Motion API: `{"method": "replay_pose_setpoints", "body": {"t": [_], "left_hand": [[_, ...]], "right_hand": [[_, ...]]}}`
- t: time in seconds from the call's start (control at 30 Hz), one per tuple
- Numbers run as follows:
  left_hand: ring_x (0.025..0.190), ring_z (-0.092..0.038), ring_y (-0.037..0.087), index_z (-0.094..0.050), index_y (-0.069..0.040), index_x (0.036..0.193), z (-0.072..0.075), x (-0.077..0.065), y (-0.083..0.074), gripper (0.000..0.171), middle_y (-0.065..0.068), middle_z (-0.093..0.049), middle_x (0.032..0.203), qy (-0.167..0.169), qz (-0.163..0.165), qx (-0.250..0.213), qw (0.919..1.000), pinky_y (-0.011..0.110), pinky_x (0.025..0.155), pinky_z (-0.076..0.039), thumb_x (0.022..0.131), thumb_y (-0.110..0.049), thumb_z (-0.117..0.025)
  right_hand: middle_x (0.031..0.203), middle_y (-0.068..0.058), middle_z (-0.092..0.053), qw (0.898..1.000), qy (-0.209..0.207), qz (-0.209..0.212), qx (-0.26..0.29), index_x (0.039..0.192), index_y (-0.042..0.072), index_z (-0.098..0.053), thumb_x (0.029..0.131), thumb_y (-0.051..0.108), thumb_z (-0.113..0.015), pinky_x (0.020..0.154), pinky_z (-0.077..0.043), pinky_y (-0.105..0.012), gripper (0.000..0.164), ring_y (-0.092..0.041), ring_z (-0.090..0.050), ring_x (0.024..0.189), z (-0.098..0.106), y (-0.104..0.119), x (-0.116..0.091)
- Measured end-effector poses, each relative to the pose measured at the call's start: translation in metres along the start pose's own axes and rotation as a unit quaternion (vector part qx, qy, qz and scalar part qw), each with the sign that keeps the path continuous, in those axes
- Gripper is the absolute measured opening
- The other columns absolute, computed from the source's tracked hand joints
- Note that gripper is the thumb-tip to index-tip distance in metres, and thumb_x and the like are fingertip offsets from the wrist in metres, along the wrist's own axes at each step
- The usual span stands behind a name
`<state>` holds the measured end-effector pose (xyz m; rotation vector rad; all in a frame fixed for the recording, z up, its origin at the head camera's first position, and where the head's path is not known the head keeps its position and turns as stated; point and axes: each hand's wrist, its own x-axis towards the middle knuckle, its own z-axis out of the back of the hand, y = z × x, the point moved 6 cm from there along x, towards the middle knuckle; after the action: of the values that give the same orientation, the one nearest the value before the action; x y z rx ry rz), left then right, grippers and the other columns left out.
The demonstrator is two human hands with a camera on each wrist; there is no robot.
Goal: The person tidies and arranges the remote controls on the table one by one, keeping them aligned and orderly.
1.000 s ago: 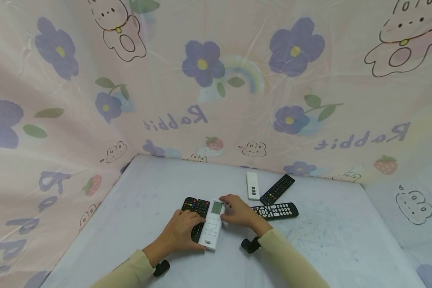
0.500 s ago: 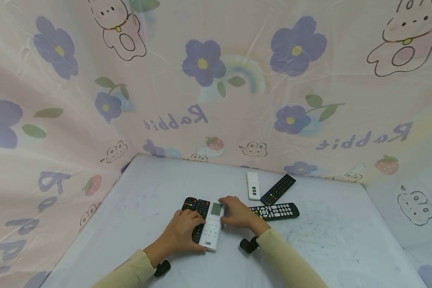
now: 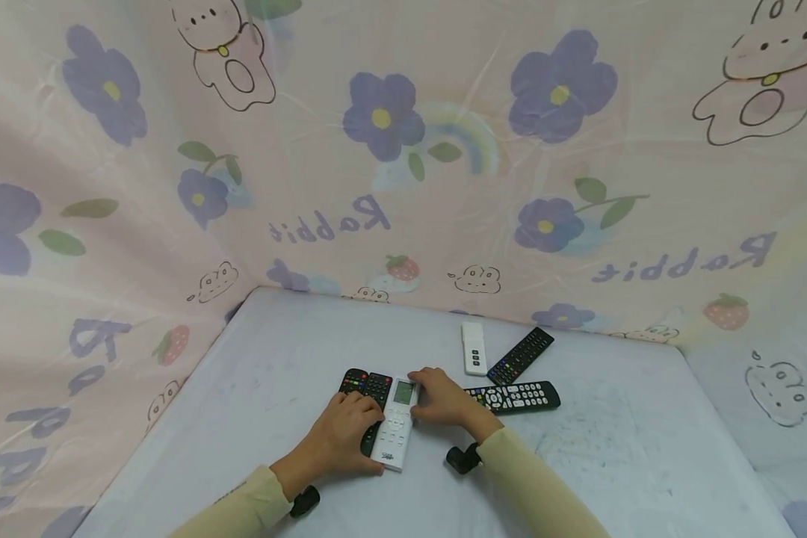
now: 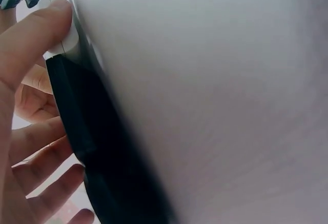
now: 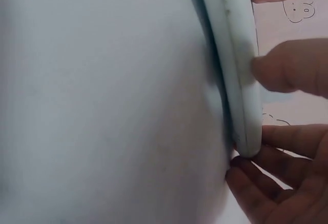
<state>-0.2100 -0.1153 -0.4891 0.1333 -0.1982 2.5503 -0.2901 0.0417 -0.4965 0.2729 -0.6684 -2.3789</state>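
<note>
In the head view a white remote control [image 3: 395,422] with a small screen lies beside two black remote controls, the nearer one [image 3: 379,385] against it and the outer one [image 3: 353,379] at the left. My left hand [image 3: 341,433] lies over the black pair, covering much of them. Its thumb [image 4: 54,21] touches the lower end of the white remote. My right hand [image 3: 445,397] is at the upper right of the white remote. The right thumb [image 5: 287,67] presses the long side, and the fingers touch the top end. The fingers of both hands look relaxed.
Right of my hands lies a black remote with white buttons [image 3: 521,397], its left end partly hidden. Behind it are a slim black remote [image 3: 521,356] and a small white remote [image 3: 474,348]. A patterned curtain [image 3: 430,217] hangs behind the white table [image 3: 612,448].
The hands and remotes hold nearly the same places. The head view has shifted very slightly.
</note>
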Motion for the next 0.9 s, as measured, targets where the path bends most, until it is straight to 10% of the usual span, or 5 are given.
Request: {"method": "replay_pose_setpoints", "body": {"t": [0.9], "left_hand": [[0.107,-0.062,0.014,-0.069,-0.017,0.112,0.021,0.013,-0.003,0.052,-0.005,-0.067,0.11,-0.065,-0.019,-0.103,0.9924,0.036,0.094,-0.051,0.074,-0.051,-0.077]], "right_hand": [[0.13,-0.008,-0.058,0.995,-0.075,0.034,0.056,0.133,0.007,-0.053,0.085,0.018,-0.07,0.093,-0.051,-0.044,0.052,-0.028,-0.056,0.116,0.03,-0.003,-0.024]]}}
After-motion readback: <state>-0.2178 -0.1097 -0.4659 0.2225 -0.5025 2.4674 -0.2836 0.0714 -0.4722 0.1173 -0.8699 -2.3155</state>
